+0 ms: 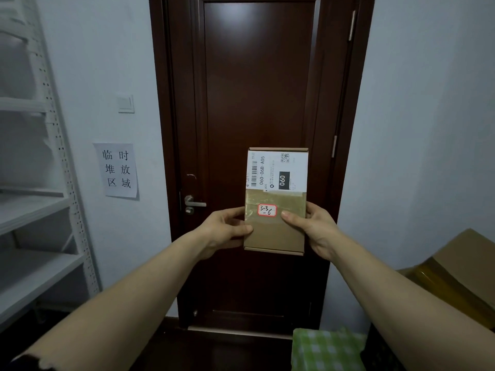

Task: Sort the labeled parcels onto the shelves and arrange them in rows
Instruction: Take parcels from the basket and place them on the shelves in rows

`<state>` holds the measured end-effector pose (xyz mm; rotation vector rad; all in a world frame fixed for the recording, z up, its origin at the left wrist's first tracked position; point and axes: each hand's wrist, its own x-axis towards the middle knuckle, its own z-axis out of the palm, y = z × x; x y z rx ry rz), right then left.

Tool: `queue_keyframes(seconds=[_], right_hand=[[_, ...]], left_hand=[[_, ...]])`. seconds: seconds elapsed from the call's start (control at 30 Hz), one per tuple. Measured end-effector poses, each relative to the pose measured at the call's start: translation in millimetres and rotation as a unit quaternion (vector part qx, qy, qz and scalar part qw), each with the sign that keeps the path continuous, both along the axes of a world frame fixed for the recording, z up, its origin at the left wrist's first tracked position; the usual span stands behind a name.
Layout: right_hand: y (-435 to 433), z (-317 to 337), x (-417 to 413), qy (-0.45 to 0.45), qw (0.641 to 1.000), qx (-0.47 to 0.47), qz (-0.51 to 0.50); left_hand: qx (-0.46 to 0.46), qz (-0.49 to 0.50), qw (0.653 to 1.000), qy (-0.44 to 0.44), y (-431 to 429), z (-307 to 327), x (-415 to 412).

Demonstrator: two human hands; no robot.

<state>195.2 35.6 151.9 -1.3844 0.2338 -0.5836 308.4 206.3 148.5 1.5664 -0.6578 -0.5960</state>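
Dark door (257,103), white shelves (32,210), held parcel (276,231)

dim cool light, glare on door (257,76) — blurred, bowed edges

One parcel (269,236), one left hand (224,229), one right hand (314,230), one door (254,89), one sign (117,170), one shelving rack (66,162).

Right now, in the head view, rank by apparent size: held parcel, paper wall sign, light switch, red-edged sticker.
1. parcel, though it is nearest the camera.
2. wall sign.
3. light switch and sticker look nearly alike; unranked.
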Motion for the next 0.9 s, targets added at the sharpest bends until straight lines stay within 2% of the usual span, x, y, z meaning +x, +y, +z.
queue_keyframes(seconds=[0.5,0.73,0.9], right_hand=[[32.2,0.3,27.6,-0.017,0.998,0.020,0.049],[69.0,-8.3,60.1,-0.023,0.994,0.046,0.100],[132.8,-19.8,99.2,0.000,0.978,0.014,0.207]], left_hand=[[0.000,0.034,0.999,-0.005,39.5,2.8,16.5],[0.018,0.112,0.994,0.012,101.8,2.7,24.2],[0.018,0.233,0.972,0.020,175.2,-7.9,20.4]])
